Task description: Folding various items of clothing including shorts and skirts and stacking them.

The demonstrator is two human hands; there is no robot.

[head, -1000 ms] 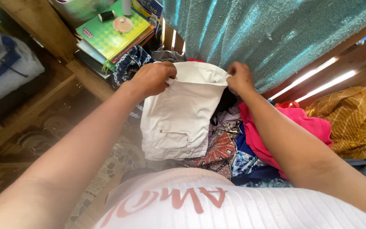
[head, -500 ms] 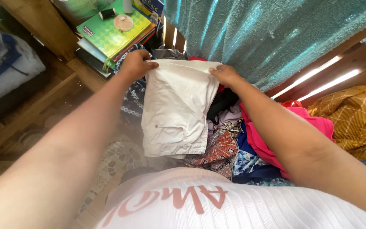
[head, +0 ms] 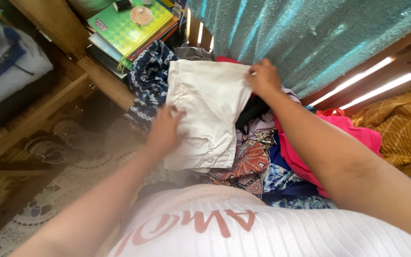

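1. Folding step, by my judgement: white shorts (head: 208, 112) lie atop the clothes pile (head: 262, 162).
2. Right hand (head: 264, 78) pinches their top corner.
3. Left hand (head: 163, 132) lies flat, open, on their left edge.
4. Next calls for an even fold.

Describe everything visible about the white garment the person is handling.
The white garment looks like sturdy cotton, with stitched seams and a hemmed edge along the top. It lies folded, spread flat on a heap of mixed colourful clothes, its long side running toward the person. The right hand grips its upper right corner; the left hand presses flat on its left edge. A dark patterned cloth lies beside it.
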